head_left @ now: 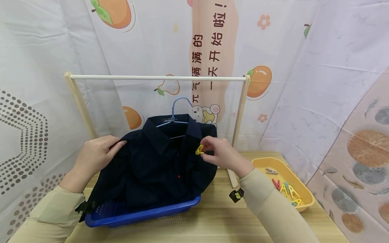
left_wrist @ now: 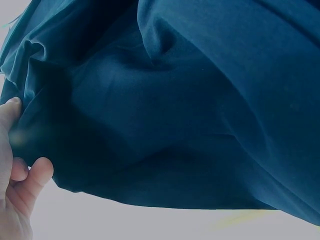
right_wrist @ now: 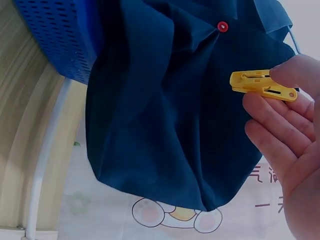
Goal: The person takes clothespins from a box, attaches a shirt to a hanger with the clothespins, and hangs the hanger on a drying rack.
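Observation:
A dark navy shirt (head_left: 152, 165) with a collar and a red button (right_wrist: 222, 26) is on a blue hanger (head_left: 173, 111), its lower part in a blue basket (head_left: 143, 216). My left hand (head_left: 97, 157) pinches the shirt's cloth near the shoulder on the left; in the left wrist view its fingertips (left_wrist: 42, 167) show at the edge of the cloth. Between thumb and fingers my right hand (head_left: 218, 152) holds a yellow clothespin (right_wrist: 262, 85), close in front of the shirt's chest on the right, below the collar.
Behind the shirt stands a rack with a white bar (head_left: 158, 78) and wooden posts (head_left: 241, 111). A yellow tray (head_left: 307, 192) with several coloured clothespins (head_left: 290, 190) is at the right on the wooden table (head_left: 225, 216). Printed curtains (head_left: 152, 40) hang behind.

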`<state>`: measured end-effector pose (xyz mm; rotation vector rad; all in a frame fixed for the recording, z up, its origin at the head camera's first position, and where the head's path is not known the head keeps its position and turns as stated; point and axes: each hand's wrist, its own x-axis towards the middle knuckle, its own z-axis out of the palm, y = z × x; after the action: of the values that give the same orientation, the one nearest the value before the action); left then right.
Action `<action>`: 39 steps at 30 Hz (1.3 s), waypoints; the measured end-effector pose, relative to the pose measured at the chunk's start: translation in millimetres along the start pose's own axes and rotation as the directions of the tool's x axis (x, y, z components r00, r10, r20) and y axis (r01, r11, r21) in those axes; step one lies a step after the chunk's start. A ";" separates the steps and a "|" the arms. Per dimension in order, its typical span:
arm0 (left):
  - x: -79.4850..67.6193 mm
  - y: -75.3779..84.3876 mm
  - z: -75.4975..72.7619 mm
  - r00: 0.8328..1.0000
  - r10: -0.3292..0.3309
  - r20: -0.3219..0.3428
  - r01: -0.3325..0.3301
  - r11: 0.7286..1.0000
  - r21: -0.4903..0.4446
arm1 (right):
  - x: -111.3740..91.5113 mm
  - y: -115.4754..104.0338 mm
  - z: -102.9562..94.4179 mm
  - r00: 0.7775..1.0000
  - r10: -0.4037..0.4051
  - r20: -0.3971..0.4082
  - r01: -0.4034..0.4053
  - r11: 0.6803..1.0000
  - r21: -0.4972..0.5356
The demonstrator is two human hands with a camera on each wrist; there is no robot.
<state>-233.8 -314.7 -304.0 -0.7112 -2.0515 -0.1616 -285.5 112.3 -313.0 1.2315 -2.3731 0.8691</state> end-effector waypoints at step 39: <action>-0.7 -0.2 2.2 1.000 0.000 -0.002 0.000 1.000 -0.008 | 44.4 -45.2 -0.1 0.988 -0.154 0.013 0.153 0.987 0.051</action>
<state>-235.3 -314.3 -305.8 -0.7154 -2.0500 -0.1705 -273.9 64.9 -272.5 1.4253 -2.2460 0.8770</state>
